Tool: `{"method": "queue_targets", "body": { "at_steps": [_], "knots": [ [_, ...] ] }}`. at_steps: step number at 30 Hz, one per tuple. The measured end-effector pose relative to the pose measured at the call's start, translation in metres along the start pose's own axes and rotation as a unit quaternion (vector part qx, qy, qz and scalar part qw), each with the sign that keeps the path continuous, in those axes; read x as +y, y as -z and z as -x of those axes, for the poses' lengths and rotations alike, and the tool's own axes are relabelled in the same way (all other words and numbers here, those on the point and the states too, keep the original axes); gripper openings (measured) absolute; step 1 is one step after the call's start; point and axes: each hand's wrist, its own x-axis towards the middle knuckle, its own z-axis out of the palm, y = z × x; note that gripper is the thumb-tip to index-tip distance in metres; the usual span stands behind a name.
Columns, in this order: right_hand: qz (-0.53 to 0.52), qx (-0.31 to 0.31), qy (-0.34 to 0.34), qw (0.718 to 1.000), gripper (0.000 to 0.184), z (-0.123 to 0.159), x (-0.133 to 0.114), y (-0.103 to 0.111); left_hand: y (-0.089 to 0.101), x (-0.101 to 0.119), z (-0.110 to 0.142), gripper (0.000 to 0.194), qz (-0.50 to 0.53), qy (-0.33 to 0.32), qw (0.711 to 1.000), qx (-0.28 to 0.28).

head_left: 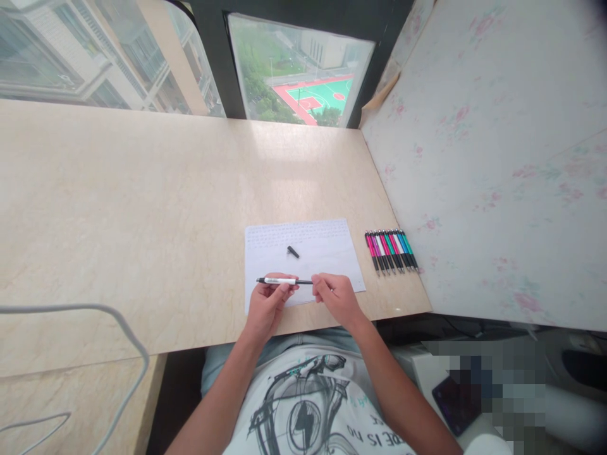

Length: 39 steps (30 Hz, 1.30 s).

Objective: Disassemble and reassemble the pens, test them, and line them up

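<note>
My left hand (268,306) is closed around a pen (279,280) with a white barrel and a black tip at its left end. From the barrel's right end a thin dark rod (305,282) runs across to my right hand (336,296), whose fingers pinch it; the rod's far end is hidden by them. The pen lies level just above a sheet of paper (308,262) with lines of handwriting along its top. On the paper, beyond my hands, rests a small black pen cap (293,252) with a clip.
To the right of the paper, several coloured pens (391,251) lie side by side near the wall (493,170). The beige tabletop (142,208) stretches left toward the windows. A grey cable (109,309) loops over its lower left part.
</note>
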Motion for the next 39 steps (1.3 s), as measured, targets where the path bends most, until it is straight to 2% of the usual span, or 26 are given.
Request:
{"method": "queue_targets", "body": {
  "at_steps": [5,7,9,11,16,18,23,28,31,39],
  "knots": [
    [-0.012,0.022,0.02,0.999,0.017,-0.0008,-0.0019,0.0016,0.0025,-0.0011,-0.0008,0.016,0.009,0.0,1.0,0.004],
    [0.003,0.021,0.023,1.0,0.022,-0.0006,-0.0021,0.002,0.0031,-0.0024,-0.0009,0.014,0.007,0.001,1.0,-0.003],
    [0.015,0.007,0.015,1.0,0.036,-0.0002,-0.0012,0.0021,0.0034,-0.0035,-0.0007,0.014,0.005,0.0,1.0,-0.008],
    [0.012,-0.002,0.004,1.0,0.044,0.0002,0.0,0.002,0.0034,-0.004,-0.0006,0.014,0.004,-0.002,1.0,-0.01],
    [-0.016,0.012,0.01,1.0,0.018,-0.0003,-0.0001,0.001,0.0031,-0.0028,-0.0005,0.013,0.004,-0.004,1.0,-0.008],
    [-0.009,0.019,0.017,1.0,0.015,-0.0004,-0.0009,0.0006,0.0028,-0.0024,-0.0005,0.013,0.002,-0.002,1.0,-0.004],
    [0.015,-0.006,0.014,1.0,0.039,0.0002,-0.0008,0.0002,0.0027,-0.0032,-0.0007,0.015,0.002,0.0,1.0,-0.003],
    [-0.01,0.009,0.013,1.0,0.014,-0.0001,-0.0011,-0.0018,0.0036,-0.0037,-0.0014,0.016,-0.001,-0.004,1.0,0.005],
    [-0.004,0.012,0.018,1.0,0.01,-0.0006,-0.0025,-0.0029,0.004,-0.0036,-0.0014,0.016,-0.004,-0.001,1.0,0.003],
    [0.016,-0.011,0.017,1.0,0.043,0.0012,-0.0001,-0.0026,0.0042,-0.0041,0.0002,0.016,-0.012,0.005,1.0,-0.009]
  ]
}}
